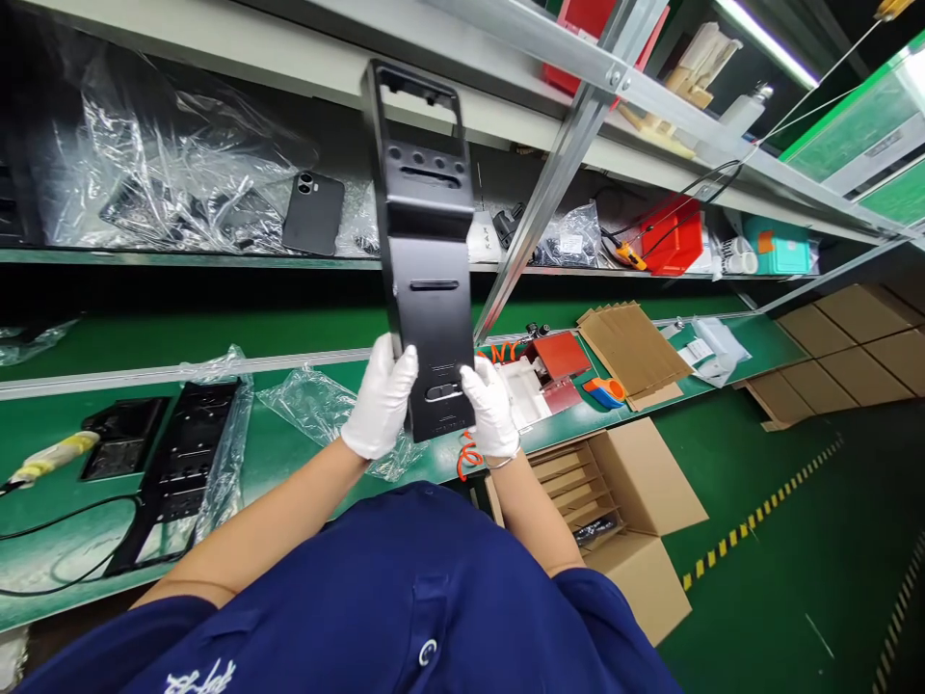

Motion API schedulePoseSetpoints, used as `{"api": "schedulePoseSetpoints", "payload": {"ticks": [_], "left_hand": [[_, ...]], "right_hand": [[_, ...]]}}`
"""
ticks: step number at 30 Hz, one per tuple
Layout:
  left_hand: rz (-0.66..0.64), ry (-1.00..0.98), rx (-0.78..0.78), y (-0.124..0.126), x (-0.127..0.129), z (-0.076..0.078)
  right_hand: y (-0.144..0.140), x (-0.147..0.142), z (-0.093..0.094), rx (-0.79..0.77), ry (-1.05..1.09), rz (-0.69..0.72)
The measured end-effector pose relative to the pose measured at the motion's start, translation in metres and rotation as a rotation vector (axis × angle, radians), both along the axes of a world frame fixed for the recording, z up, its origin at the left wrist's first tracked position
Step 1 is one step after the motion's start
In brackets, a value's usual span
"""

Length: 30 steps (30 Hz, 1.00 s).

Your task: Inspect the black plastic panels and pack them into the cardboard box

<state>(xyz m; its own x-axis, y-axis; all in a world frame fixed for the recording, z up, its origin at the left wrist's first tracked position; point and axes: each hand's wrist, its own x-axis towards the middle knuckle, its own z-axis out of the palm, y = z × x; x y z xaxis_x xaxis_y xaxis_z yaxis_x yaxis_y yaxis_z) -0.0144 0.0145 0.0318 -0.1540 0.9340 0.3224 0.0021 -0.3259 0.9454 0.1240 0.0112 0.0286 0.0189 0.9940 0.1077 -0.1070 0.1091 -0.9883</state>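
One left hand (380, 400) and one right hand (489, 407) are grasping the panel (436, 328) between them, near its near end. Shirt (347, 598) lettering (209, 680) is showing at left, unreadable.

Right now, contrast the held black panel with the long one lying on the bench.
The held panel is up in the left hand and right hand; the lying panel rests on the bench. The held panel shows a mostly smooth face, the lying panel a busier one. Clear plastic lies beside the lying panel; the held panel is unwrapped. Both are long and black.
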Motion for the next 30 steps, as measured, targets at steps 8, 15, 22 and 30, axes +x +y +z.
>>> {"api": "schedulePoseSetpoints", "payload": {"ticks": [8,15,22,30], "left_hand": [[0.205,-0.039,-0.033,-0.005,0.012,0.006],[0.203,0.101,-0.025,0.010,0.002,-0.010],[0.035,0.154,0.080,0.016,0.008,-0.035],[0.060,0.030,0.071,0.025,0.020,-0.042]], "right_hand": [[0.005,-0.015,-0.012,0.130,-0.292,0.030],[0.014,-0.005,-0.028,0.049,-0.194,-0.073],[0.007,-0.010,-0.006,0.048,-0.178,-0.224],[0.001,-0.025,0.004,0.130,-0.334,-0.362]]}}
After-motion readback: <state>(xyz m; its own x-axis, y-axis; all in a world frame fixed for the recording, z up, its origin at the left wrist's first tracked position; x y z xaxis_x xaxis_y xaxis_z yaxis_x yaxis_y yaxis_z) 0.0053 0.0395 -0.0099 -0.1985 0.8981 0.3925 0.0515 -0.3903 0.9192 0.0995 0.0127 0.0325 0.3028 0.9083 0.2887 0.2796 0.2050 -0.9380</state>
